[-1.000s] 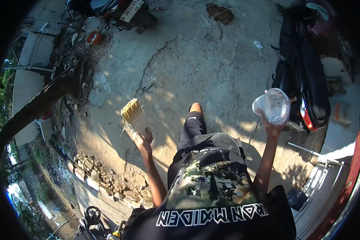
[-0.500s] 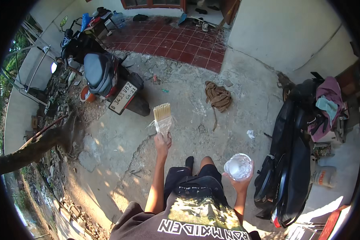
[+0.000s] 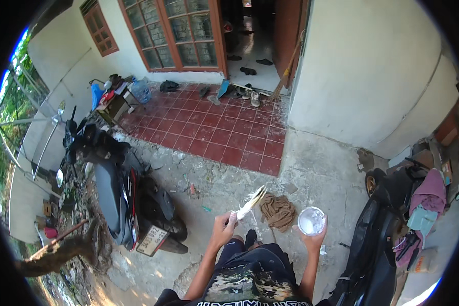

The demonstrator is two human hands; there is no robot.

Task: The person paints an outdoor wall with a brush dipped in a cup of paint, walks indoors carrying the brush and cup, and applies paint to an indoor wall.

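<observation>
My left hand [image 3: 222, 229] is closed round the lower end of a wide paintbrush [image 3: 251, 203]. Its pale bristles point up and to the right, and the brush is turned nearly edge-on. Whitish wrapping with loose strands covers its lower part. On the other side, my right hand [image 3: 316, 238] grips a clear plastic cup [image 3: 311, 221] from below and the right side. Something white shows inside the cup; whether it is liquid I cannot tell. Beyond and between the hands, a crumpled brown cloth [image 3: 278, 211] lies on the concrete.
A parked motorbike [image 3: 112, 194] stands at the left, and a dark covered motorbike [image 3: 362, 239] at the right with a purple cloth [image 3: 428, 194] near it. Ahead are a red tiled porch [image 3: 209, 130] with shoes, a broom [image 3: 288, 69] and an open doorway [image 3: 250, 51].
The view has tilted up toward the house and moved nearer the porch. The brush has swung from upright and broad-side to leaning right, edge-on. Both hands keep their hold.
</observation>
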